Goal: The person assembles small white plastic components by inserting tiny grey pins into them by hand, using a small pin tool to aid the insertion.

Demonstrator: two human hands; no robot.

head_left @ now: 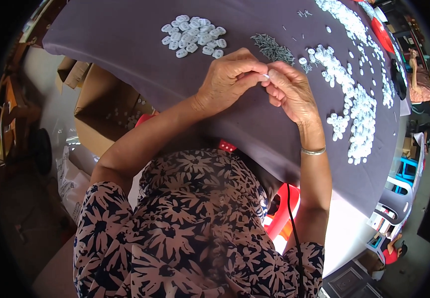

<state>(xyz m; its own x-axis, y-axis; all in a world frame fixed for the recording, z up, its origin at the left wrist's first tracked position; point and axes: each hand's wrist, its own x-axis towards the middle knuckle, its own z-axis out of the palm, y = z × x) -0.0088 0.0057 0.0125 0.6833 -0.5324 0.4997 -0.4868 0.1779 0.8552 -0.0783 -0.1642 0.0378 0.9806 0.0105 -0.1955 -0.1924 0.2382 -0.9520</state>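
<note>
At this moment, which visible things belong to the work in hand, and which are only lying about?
Work, it seems:
left hand
right hand
small white piece at their fingertips
loose white pieces
grey pin-like pieces

Apparently only lying about:
white bag
blue stool

From my remote feed I am seeing a plain purple-grey, cloth-covered counter [125,39] setting off small, white, oval plastic pieces [190,38] and thin, dull-grey metal pins [270,46]. A navy fabric garment [175,218] is showing pinkish-beige flowers, a rounded metal bangle [313,152] is gleaming silver, and an open-topped cardboard box [87,133] is appearing brown.
</note>
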